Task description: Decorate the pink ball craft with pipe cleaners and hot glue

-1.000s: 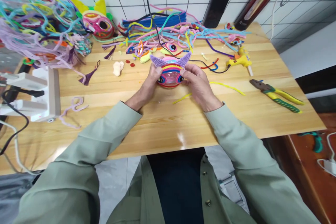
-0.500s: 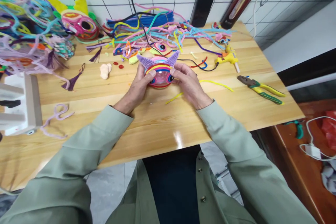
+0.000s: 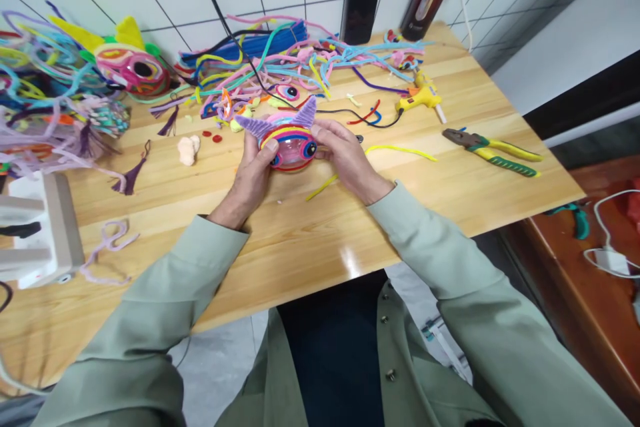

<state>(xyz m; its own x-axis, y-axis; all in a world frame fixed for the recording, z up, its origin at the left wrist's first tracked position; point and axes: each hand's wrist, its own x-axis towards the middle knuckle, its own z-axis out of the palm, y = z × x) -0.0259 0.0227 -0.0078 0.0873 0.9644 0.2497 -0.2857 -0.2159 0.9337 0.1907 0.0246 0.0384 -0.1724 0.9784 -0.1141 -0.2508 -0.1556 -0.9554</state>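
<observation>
Between my hands, just above the table, is a pipe-cleaner animal head (image 3: 291, 150) with a shiny pink middle, a rainbow band on top, two purple pointed ears and two round dark eyes. My left hand (image 3: 254, 170) grips its left side, thumb in front by the left eye and fingers behind. At the right side, behind the right eye and ear, my right hand (image 3: 349, 159) pinches the edge; its fingertips are partly hidden. A yellow pipe cleaner (image 3: 400, 149) lies on the table, passing behind my right hand.
Pliers (image 3: 493, 152) and a yellow glue gun (image 3: 421, 95) lie to the right, the gun's black cord trailing leftward. Heaped pipe cleaners (image 3: 270, 63) line the wall, beside a finished-looking head (image 3: 131, 69). A white power strip (image 3: 47, 233) stands at left.
My right thumb has moved off the front of the right eye to the edge, baring that eye. The whole view has shifted slightly; my left hand keeps its grip.
</observation>
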